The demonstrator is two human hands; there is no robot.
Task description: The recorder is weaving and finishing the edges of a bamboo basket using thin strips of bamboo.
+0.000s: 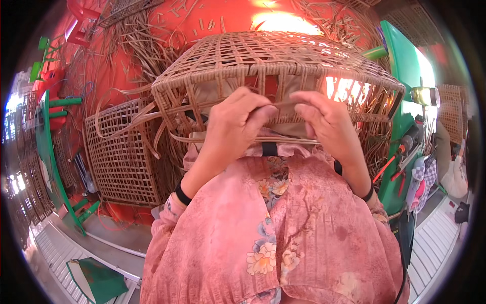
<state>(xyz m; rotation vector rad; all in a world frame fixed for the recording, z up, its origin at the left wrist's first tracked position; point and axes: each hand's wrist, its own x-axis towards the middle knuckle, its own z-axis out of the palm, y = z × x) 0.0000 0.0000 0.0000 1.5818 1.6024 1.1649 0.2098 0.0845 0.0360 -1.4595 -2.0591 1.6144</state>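
A large brown open-weave basket (243,72) lies across my lap, its woven base facing up and away and its near side toward me. My left hand (235,124) is closed in a pinch at that near side, fingertips on a thin woven strip (284,103). A short way to the right, my right hand (326,115) has its thumb and fingers curled together around the same strip. The fingertips partly hide where the strip meets the basket. Long loose strips (121,136) stick out past the basket's left corner.
Another woven basket (121,157) rests at the left, beside a green low table (48,147). On the right stands a green table (397,139) with a metal tin (424,96) and red-handled tools (387,167). Cut strips litter the red floor sheet (228,20).
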